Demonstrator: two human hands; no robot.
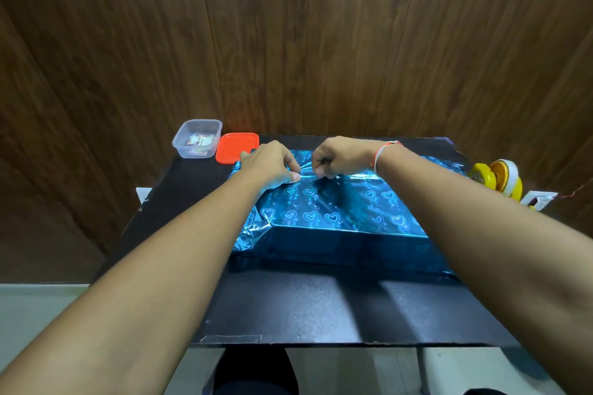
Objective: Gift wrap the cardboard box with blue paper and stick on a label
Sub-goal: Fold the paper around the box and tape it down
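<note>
box (337,212) lying wrapped in blue paper (321,202) mid-worktop (288,308), long axis running left-right | left hand (272,167) and right hand (337,159) both pinching the paper seam on its far top edge | hands sitting almost touching, equally near the seam

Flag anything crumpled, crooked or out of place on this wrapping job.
The blue paper bunches into loose wrinkles at the box's near-left corner, not yet folded flat. The red lid lies off its clear container.

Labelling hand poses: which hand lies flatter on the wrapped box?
The left hand: its palm lies across the blue paper, thumb and forefinger pinching. The right hand is curled into a fist-like pinch.
</note>
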